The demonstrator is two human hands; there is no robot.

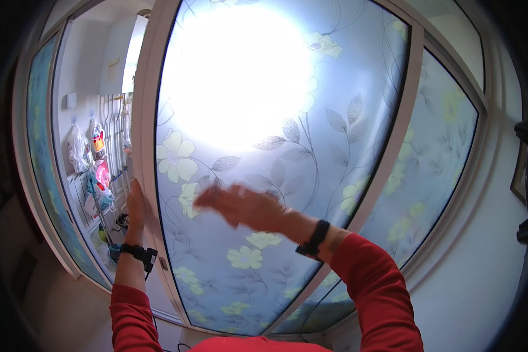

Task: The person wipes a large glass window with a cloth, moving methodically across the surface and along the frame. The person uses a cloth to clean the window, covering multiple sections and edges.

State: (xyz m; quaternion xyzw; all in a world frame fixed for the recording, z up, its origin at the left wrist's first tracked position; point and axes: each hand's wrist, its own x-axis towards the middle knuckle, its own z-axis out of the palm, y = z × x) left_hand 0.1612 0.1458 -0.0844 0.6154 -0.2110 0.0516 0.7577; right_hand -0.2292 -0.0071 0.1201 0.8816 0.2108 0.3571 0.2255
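A sliding door with a pale frame (146, 132) stands before me, its frosted glass panel (286, 255) patterned with flowers and leaves. Along the frame's left edge lies my left hand (136, 207), touching it with fingers pointing up; whether they curl around the edge is unclear. My right hand (242, 207) is raised in front of the glass, blurred, its fingers pointing left. No object shows in it, and its contact with the glass cannot be made out. Black bands circle both wrists. A recessed pull (163, 264) sits low on the frame.
Through the opening at left, bags (78, 147) hang on a wall above a white radiator (77, 180). A long-handled tool (100, 211) leans there. Another patterned panel (431, 145) stands at right beside a white wall (479, 264). A cable (184, 346) lies on the floor.
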